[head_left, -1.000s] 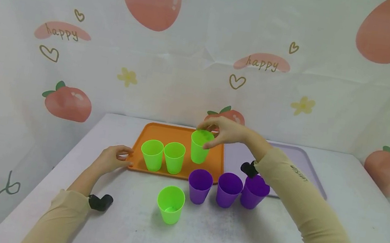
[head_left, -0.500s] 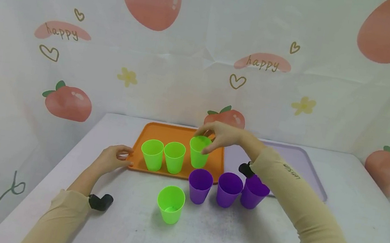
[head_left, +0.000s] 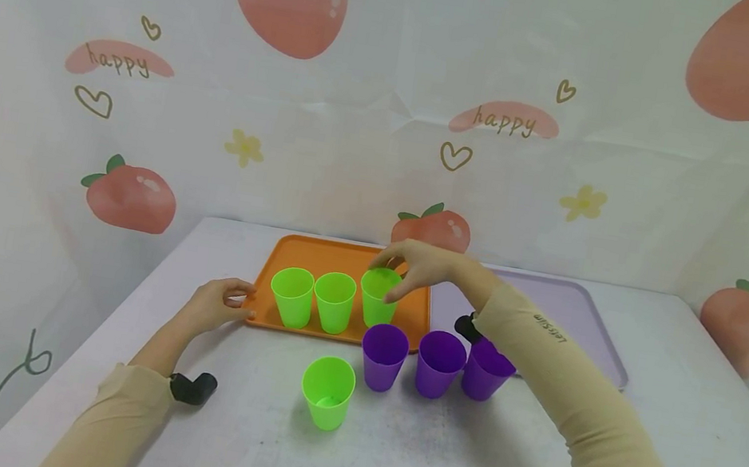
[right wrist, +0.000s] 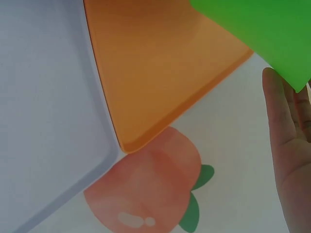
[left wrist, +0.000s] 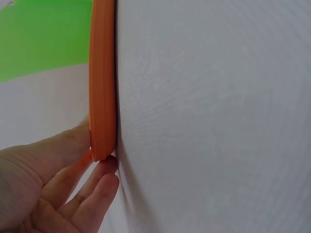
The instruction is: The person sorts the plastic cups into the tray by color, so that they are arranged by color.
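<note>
My right hand [head_left: 423,267] pinches a bright green plastic cup [head_left: 378,307] near its rim, thumb on the near side and fingers at the far side. This cup is upright over the right part of the orange tray [head_left: 314,250], level with two other green cups [head_left: 334,304] standing there. In the right wrist view the held cup [right wrist: 267,29] shows at the upper right beside my fingers. My left hand [head_left: 212,306] grips the tray's left front corner; in the left wrist view the thumb lies against the orange rim [left wrist: 102,87] with fingertips curled at its other side.
One more green cup [head_left: 327,394] stands on the white table [head_left: 228,438] in front. Three purple cups [head_left: 383,360] form a row before the trays, the rightmost partly behind my right sleeve. A pale lavender tray [head_left: 553,301] adjoins the orange one. A printed cloth [head_left: 359,142] hangs behind.
My right hand has brought the green cup down and slightly nearer over the orange tray, closer in line with the two cups there. The left hand has stayed at the tray corner.
</note>
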